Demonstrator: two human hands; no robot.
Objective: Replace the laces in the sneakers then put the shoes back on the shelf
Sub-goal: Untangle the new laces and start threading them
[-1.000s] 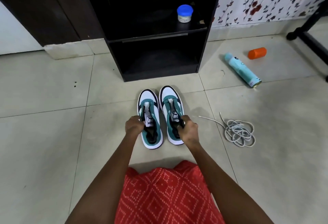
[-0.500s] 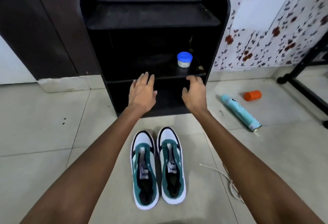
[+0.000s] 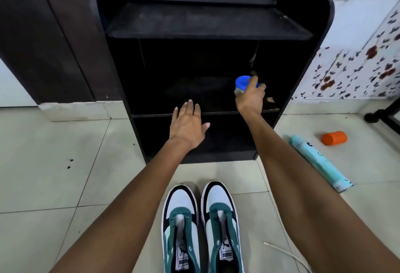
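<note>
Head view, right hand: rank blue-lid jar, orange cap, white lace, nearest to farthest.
1. Blue-lid jar: on the middle shelf, gripped by the right hand.
2. Orange cap: floor, far right.
3. White lace: floor, bottom edge of view.

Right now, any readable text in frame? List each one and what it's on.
"PUMA": tongue label of the left sneaker, upside down to the camera.
"PUMA": tongue label of the right sneaker, also upside down.
Spray can: a few dark marks, too small to read.
Jar in the right hand: no text shows.
</note>
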